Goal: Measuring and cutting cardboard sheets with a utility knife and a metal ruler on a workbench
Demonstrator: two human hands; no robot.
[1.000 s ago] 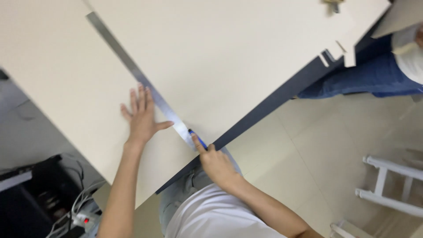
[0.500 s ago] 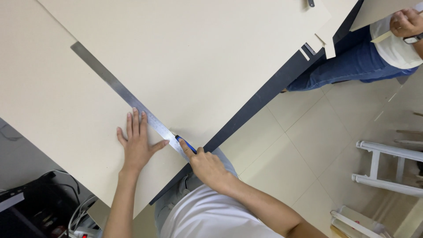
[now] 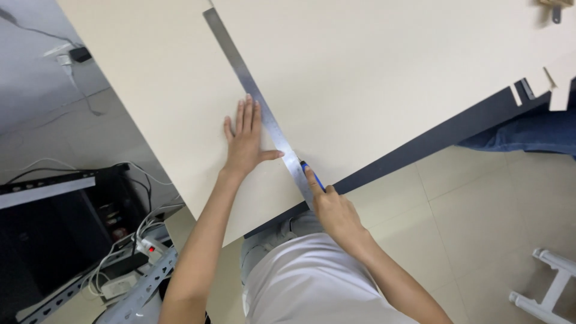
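Left hand (image 3: 246,141): flat, fingers spread, pressing ruler (image 3: 258,99) on cream board (image 3: 372,72) | Right hand (image 3: 333,207): grip closed around blue knife (image 3: 312,175) at ruler's end near desk (image 3: 432,135) edge.

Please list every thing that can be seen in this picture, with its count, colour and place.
board: one, cream, large, fills the upper picture
ruler: one, long, steel grey, lies diagonally on the board
cutter: one, blue, at the ruler's near end
table edge: one, dark blue, under the board
power strip: one, white, on the floor at left
left hand: flat on the board, fingers against the ruler
right hand: holds the cutter
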